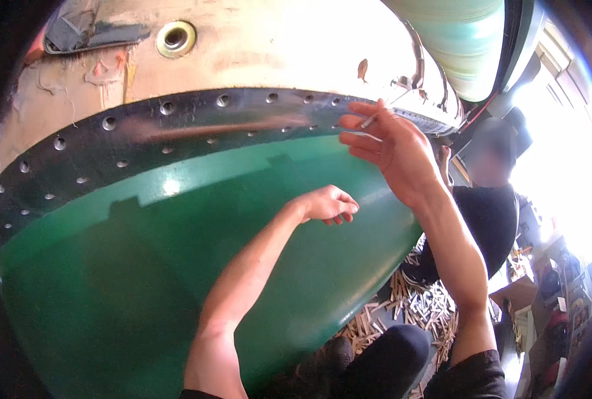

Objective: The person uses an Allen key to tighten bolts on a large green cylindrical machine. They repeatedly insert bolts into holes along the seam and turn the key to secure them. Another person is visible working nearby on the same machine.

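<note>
My right hand [392,149] is raised near the right end of a dark curved metal rim [196,116] with rows of round holes. A thin white stick [370,121], like a cigarette, is between its fingers, which are only partly bent. My left hand [326,203] hangs over a large smooth green curved surface [176,266], its fingers curled and the thumb close to the index finger. Whether anything small is in that pinch cannot be seen. Above the rim lies a pale, stained curved body [256,50] with a brass-coloured ring fitting [176,38].
To the right a person in dark clothes [485,219] sits low beside the green surface. Many small wood pieces [402,302] cover the floor beside my knee [389,359]. A pale green cylinder [455,46] stands at the top right. Boxes and clutter [522,299] line the right side.
</note>
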Motion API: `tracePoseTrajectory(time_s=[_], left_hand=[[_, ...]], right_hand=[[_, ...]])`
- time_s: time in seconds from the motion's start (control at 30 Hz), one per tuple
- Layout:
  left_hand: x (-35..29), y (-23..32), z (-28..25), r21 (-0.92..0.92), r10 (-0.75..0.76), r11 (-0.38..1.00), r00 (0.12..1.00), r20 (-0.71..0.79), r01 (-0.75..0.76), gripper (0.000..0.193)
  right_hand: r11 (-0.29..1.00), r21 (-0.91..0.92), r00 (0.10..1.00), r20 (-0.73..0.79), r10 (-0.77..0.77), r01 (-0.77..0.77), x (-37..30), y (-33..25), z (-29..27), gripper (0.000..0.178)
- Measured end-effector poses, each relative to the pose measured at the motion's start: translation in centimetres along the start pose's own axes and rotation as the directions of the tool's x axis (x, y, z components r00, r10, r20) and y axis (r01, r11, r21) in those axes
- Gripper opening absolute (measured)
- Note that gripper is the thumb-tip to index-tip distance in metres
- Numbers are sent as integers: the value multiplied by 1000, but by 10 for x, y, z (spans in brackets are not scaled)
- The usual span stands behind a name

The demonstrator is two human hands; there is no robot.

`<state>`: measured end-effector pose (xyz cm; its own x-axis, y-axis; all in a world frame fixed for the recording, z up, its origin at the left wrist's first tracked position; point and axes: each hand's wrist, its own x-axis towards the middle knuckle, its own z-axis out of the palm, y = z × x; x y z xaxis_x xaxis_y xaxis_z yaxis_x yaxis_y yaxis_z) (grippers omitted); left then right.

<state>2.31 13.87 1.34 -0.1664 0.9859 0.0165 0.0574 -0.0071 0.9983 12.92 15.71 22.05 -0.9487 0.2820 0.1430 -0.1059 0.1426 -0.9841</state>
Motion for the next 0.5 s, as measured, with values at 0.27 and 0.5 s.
tracePoseTrajectory(time_s=[0.27, 0.5], left_hand=[[-5, 2, -11, -26, 18, 999, 997, -70, -20, 39], [-3, 1, -7, 3, -4, 1000, 999, -46, 4, 41]], right_hand=[[991, 19, 978, -168, -126, 132, 9, 33, 9, 35], [474, -822, 804, -33, -593, 316, 54, 47, -97, 32]])
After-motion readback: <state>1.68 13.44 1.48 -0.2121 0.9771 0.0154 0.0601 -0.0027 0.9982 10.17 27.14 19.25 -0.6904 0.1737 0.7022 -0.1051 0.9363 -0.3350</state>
